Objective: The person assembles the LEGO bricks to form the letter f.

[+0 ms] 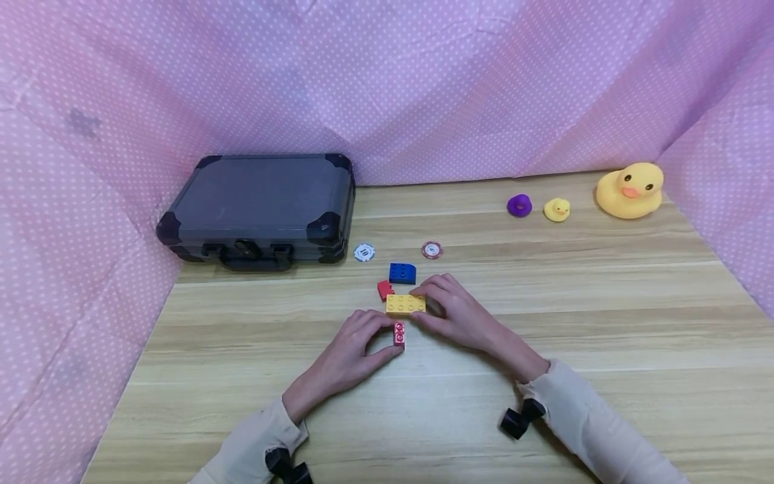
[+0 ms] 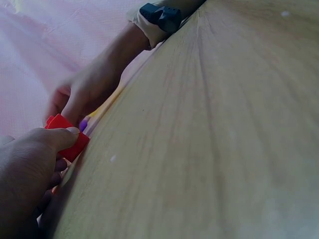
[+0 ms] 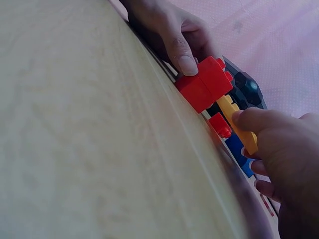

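My left hand point(image 1: 363, 339) pinches a small red brick point(image 1: 399, 333) standing on the wooden table point(image 1: 605, 336); thumb and fingers close on the same red brick point(image 2: 67, 137) in the left wrist view. My right hand point(image 1: 450, 306) grips the right end of a yellow brick point(image 1: 405, 304) lying just beyond the red one. In the right wrist view the red brick point(image 3: 207, 83) sits under the left thumb, and my right hand's fingers point(image 3: 254, 124) hold the yellow brick point(image 3: 234, 117). A second small red brick point(image 1: 384, 290) and a blue brick point(image 1: 402, 273) lie behind.
A dark hard case point(image 1: 260, 205) lies at the back left. Two poker chips point(image 1: 365, 253) point(image 1: 432, 250) lie near it. A purple ring toy point(image 1: 519, 205), a small yellow duck point(image 1: 557, 210) and a big yellow duck point(image 1: 630, 190) stand at the back right. Pink dotted cloth point(image 1: 387, 81) walls the table.
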Available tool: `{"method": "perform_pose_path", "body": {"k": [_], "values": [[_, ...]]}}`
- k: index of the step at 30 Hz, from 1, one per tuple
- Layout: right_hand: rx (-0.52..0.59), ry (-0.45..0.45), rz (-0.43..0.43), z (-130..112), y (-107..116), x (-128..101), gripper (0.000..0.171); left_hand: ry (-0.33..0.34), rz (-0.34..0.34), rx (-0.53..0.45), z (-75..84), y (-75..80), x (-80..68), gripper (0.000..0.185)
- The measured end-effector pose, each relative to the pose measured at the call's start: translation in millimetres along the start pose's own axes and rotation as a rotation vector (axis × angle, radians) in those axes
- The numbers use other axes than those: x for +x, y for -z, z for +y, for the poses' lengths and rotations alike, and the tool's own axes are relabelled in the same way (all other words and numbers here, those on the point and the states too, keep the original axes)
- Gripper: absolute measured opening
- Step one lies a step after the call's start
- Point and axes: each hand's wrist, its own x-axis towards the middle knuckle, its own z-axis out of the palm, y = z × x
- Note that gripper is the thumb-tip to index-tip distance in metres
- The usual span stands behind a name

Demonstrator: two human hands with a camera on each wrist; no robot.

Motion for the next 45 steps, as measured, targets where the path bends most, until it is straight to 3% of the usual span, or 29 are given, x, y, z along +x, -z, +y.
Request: {"method": "perform_pose_path", "body": {"k": [24, 45], "values": [[0.049, 0.038, 0.048, -6.6, 9.1, -4.5, 0.033, 0.007, 0.001, -0.010, -1.5, 0.6, 1.9, 0.038], [0.062, 0.179, 0.066, -17.9, 2.3, -23.1, 0.037, -0.003, 0.003, 0.010, 0.4, 0.0, -0.2, 0.042]]}}
